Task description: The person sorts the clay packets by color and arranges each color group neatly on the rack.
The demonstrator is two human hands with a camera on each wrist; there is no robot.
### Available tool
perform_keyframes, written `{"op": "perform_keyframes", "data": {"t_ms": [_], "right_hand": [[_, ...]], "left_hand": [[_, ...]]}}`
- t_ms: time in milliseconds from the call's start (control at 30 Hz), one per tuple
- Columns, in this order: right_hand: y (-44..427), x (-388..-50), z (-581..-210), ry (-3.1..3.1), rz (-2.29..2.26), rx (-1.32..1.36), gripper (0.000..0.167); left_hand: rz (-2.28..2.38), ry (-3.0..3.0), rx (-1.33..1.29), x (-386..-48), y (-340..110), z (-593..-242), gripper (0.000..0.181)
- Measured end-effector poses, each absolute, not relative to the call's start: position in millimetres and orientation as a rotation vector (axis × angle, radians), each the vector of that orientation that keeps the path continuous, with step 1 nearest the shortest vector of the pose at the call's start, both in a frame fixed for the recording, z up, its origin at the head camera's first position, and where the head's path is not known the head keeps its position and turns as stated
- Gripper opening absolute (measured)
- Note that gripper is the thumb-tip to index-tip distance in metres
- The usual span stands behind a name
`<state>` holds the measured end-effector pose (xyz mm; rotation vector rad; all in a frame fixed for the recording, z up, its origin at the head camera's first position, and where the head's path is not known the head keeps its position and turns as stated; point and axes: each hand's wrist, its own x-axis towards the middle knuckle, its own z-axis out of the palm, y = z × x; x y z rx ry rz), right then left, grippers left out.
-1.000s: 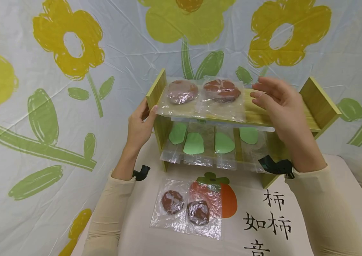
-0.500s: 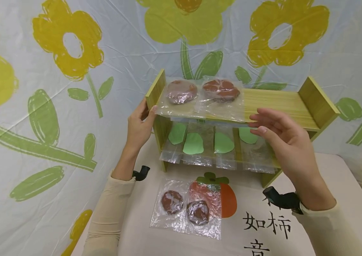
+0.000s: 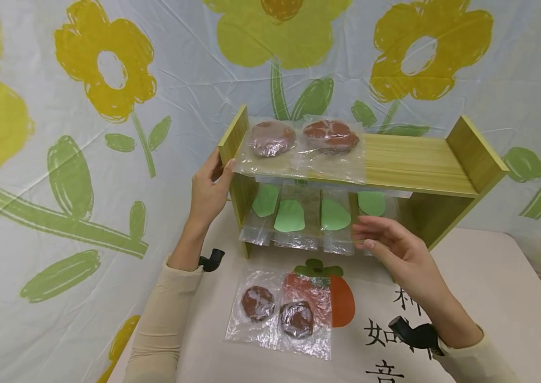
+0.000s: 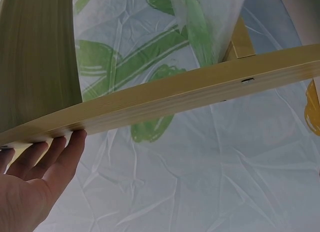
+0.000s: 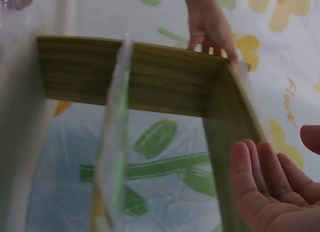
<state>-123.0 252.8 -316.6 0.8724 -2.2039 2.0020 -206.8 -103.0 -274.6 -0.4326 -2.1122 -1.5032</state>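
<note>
A small two-tier wooden shelf (image 3: pixel 416 162) stands on the table. My left hand (image 3: pixel 209 194) holds its left side panel (image 3: pixel 234 130), thumb at the front edge and fingers against the outer face; the left wrist view shows these fingertips (image 4: pixel 75 137) touching the wood. My right hand (image 3: pixel 397 247), fingers relaxed and apart from the thumb, holds nothing in front of the lower tier's right half. It partly hides the rightmost clear bag with a green piece (image 3: pixel 372 203). Two clear bags with reddish-brown round pieces, left (image 3: pixel 272 139) and right (image 3: pixel 331 135), lie on the top tier.
Several clear bags with green pieces (image 3: pixel 290 216) line the lower tier. On the table (image 3: pixel 485 282), two bagged dark-red discs, left (image 3: pixel 258 304) and right (image 3: pixel 297 319), lie over a printed persimmon (image 3: pixel 343 300). A flower-print cloth (image 3: pixel 179 106) hangs behind.
My right hand has come down from above the top tier to before the lower tier, slightly leftward, uncovering the top tier's right side. My left hand has stayed on the side panel.
</note>
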Motion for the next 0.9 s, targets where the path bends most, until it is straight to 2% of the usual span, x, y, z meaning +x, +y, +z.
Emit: {"op": "perform_keyframes", "data": {"t_ms": [467,700,900], "right_hand": [[264,-106,-400,-2.445,2.026,1.092,0.040],[270,-102,-443,-2.636,2.119,0.871,0.036],[271,-100,-467,-2.655,2.401,0.640,0.046]], "left_hand": [[-1.513,-2.118,-0.422,-208,-103,-277,0.044],[-1.501,-2.119,-0.414,-207,-103,-275,0.044],[-1.508,-2.119,-0.398,-206,-102,-273,0.043]]}}
